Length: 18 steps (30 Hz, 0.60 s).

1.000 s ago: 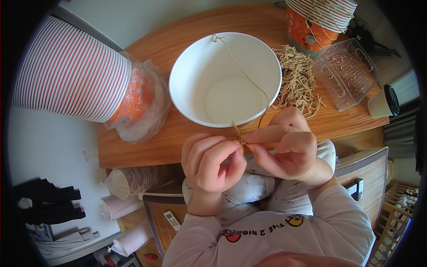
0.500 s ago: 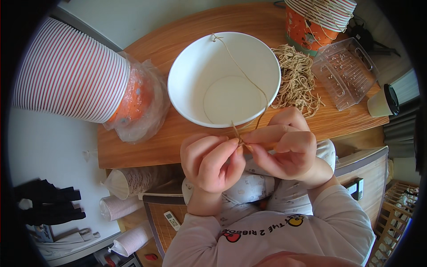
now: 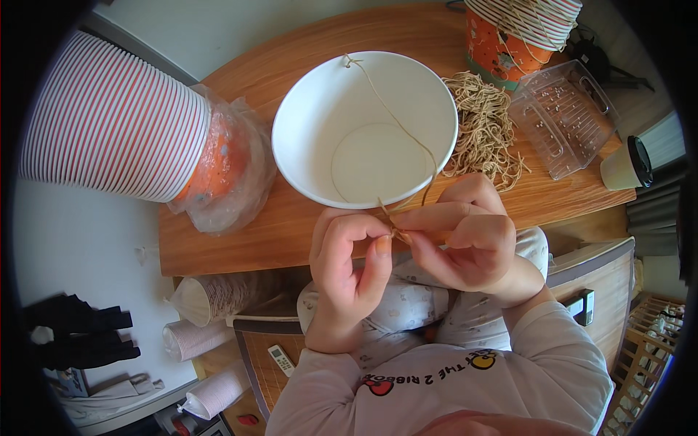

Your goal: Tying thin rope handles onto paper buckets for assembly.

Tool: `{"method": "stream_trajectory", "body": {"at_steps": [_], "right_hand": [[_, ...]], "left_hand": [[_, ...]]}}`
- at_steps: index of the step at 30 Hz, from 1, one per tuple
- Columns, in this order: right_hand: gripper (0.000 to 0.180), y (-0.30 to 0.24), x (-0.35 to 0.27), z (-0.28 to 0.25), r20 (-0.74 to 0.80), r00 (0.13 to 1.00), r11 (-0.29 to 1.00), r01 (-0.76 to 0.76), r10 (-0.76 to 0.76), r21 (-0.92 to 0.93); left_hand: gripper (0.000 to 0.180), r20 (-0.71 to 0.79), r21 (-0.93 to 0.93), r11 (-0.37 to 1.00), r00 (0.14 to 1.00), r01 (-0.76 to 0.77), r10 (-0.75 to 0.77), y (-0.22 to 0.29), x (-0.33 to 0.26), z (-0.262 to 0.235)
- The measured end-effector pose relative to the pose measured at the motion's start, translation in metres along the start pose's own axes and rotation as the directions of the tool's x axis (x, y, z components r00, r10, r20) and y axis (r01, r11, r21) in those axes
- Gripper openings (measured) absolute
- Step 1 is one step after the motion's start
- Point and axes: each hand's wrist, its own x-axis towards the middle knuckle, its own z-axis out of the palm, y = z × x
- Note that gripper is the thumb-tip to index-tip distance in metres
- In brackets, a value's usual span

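A large white paper bucket (image 3: 309, 123) stands on the table with its mouth toward me. A thin tan string (image 3: 432, 151) is knotted through a hole at its far rim, hangs across the inside and runs over the near right rim to my hands. My right hand (image 3: 472, 243) pinches the string between thumb and forefinger just in front of the near rim. Beside it, my left hand (image 3: 349, 265) has thumb and forefinger closed at the same crossing of string, its other fingers curled. A short string end sticks up between the hands. Whether a knot is formed there I cannot tell.
Right of the bucket lies a heap of loose string (image 3: 483, 127). Beyond it are stacked orange buckets (image 3: 498, 54), a clear plastic tray (image 3: 563, 120) and a black-lidded cup (image 3: 622, 167). At left, a tall bucket stack (image 3: 120, 120) lies partly wrapped in plastic on the wooden table (image 3: 225, 247).
My left hand has shifted slightly right and its thumb and forefinger have changed their hold, with the hand rounding more. My right hand has stayed nearly still. The bucket has hardly moved.
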Motion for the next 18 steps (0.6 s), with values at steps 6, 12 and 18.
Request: {"method": "stream_trajectory", "body": {"at_steps": [6, 12, 18], "right_hand": [[0.042, 0.0001, 0.0014, -0.0039, 0.064, 0.998, 1.000, 0.016, -0.014, -0.025], [0.041, 0.0015, 0.0015, -0.0043, 0.093, 0.995, 0.999, 0.042, -0.039, -0.026], [0.045, 0.0003, 0.0025, -0.0038, 0.113, 0.993, 0.999, 0.033, -0.033, -0.002]], "left_hand": [[0.005, 0.000, -0.070, 0.996, 0.999, 0.048, -0.048, 0.0020, -0.0005, 0.0010], [0.006, -0.029, -0.089, 0.992, 0.996, 0.087, -0.090, 0.0028, -0.0031, 0.0028], [0.005, -0.003, 0.022, 1.000, 1.000, 0.008, -0.008, 0.0017, -0.0005, 0.0001]]}}
